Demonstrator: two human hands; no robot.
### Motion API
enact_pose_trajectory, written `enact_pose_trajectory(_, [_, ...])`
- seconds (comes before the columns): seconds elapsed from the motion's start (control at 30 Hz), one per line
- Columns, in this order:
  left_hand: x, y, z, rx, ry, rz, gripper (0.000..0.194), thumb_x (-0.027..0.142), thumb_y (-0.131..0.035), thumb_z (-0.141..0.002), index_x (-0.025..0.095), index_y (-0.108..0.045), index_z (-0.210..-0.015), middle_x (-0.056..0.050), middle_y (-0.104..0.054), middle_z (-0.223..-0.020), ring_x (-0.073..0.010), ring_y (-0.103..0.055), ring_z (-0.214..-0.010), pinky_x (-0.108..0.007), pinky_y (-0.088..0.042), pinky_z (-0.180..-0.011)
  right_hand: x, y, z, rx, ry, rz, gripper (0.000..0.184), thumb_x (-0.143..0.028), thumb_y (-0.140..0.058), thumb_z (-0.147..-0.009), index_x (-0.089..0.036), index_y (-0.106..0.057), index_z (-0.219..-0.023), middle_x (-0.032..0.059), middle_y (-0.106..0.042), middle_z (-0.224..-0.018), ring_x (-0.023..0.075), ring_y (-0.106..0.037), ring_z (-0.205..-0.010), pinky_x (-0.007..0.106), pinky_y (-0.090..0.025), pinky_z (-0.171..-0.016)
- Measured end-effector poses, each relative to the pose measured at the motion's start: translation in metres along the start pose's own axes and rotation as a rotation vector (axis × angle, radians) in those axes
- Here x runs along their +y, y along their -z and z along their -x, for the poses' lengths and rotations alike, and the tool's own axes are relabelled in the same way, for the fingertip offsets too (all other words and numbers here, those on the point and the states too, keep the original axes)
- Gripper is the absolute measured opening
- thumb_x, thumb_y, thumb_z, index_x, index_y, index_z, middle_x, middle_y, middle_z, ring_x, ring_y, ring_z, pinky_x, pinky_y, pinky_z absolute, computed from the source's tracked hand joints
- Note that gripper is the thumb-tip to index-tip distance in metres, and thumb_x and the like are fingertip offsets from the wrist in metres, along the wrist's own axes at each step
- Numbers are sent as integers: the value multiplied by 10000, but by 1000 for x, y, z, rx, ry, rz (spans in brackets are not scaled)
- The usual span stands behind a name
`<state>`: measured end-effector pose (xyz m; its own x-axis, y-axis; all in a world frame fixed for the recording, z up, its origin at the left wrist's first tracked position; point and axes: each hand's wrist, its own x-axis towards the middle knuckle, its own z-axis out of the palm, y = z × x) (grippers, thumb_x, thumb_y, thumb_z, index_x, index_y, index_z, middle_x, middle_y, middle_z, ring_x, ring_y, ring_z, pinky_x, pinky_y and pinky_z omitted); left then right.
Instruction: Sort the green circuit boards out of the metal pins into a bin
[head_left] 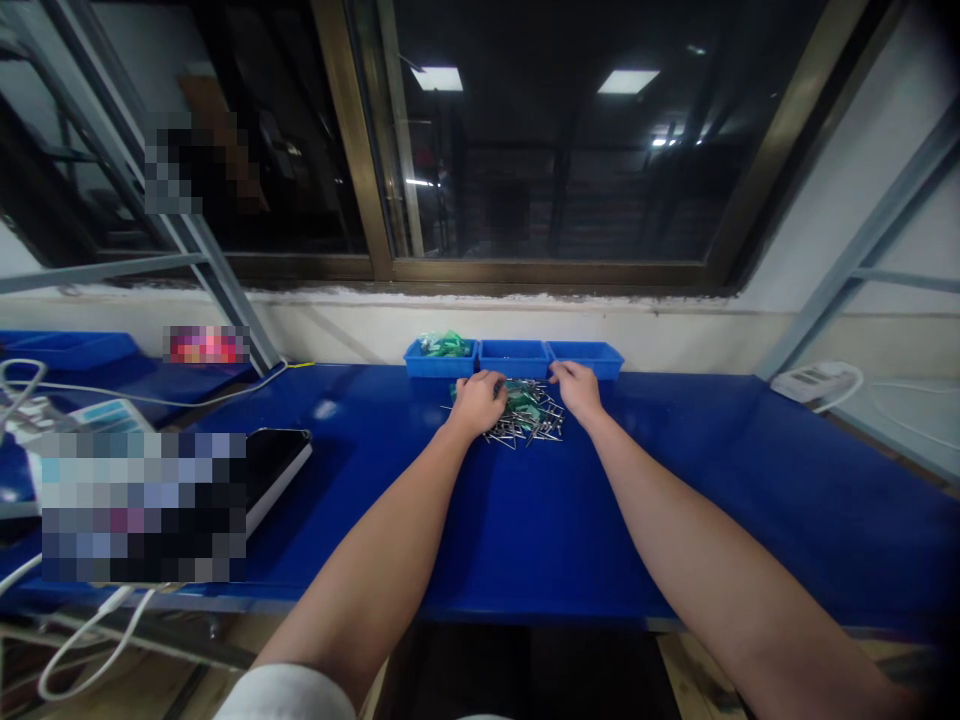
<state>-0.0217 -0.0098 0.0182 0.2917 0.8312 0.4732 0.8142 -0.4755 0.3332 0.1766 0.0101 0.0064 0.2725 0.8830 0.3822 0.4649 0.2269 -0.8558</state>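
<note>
A loose pile of thin silvery metal pins (525,430), like nails or rivets, lies on the blue tabletop with green pieces (529,408) among it. At the pile's left side is my left hand (478,402), its fingers curled down over the edge of the heap. My right hand (579,390) is at the pile's upper right, just in front of the right bin, thumb and fingers drawn together. Anything in either grip is too small or hidden to make out. Behind stand the left blue bin (442,370) holding green packets (446,344), the middle bin (514,368) and the right bin (604,368).
A dark-topped device (277,455), partly blurred out, sits on the left with white cables (97,625) around it. A white power strip (817,382) lies at the far right. Grey metal posts (232,310) rise on both sides, before a wall and window.
</note>
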Motion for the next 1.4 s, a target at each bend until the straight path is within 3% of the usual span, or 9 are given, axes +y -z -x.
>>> enact_pose_trajectory(0.1, [0,-1,0,-10,-18,-12,239,274,-426,-839,225,-587,-1008,-44,-625,-1068,-212,-526,-1054,-373,-337,-879,1,2,3,-6,9,315,191,-325,-556,-702,-210,-703,-738,47,-697,-795,195,-618,-813,286,-434,-772])
enact_pose_trajectory(0.23, [-1,-3,0,-12,-48,-23,229,276,-444,-827,223,-597,-988,-39,-623,-1059,-212,-529,-1045,-377,-340,-880,0,3,4,-106,-65,479,172,-327,-616,-641,-224,-720,-732,66,-700,-793,223,-624,-842,292,-441,-759])
enact_pose_trajectory(0.43, [-2,-5,-1,-20,-49,-38,223,282,-448,-828,223,-612,-967,-45,-626,-1042,-211,-538,-1023,-375,-341,-882,-4,4,6,-184,-131,520,188,-289,-621,-621,-208,-729,-752,96,-696,-809,244,-625,-863,289,-444,-724])
enact_pose_trajectory(0.77, [-1,-4,1,-62,-67,-33,235,289,-459,-826,226,-625,-980,-49,-624,-1040,-224,-542,-1014,-404,-340,-904,-4,0,6,-305,-100,619,221,-198,-551,-666,-209,-716,-814,97,-694,-909,248,-614,-953,294,-438,-782])
enact_pose_trajectory(1.2, [0,-4,1,-88,-79,-33,229,294,-459,-831,229,-619,-982,-47,-621,-1044,-221,-541,-1019,-413,-345,-906,-23,0,14,-367,-145,758,253,-231,-529,-706,-181,-707,-879,136,-661,-1013,270,-587,-998,298,-421,-773])
enact_pose_trajectory(1.4, [1,-4,1,-73,-69,-46,230,287,-465,-826,226,-621,-984,-62,-604,-1082,-231,-511,-1068,-407,-338,-914,-14,-3,15,-297,-38,738,195,-227,-522,-747,-173,-675,-854,136,-650,-999,250,-572,-985,296,-400,-796])
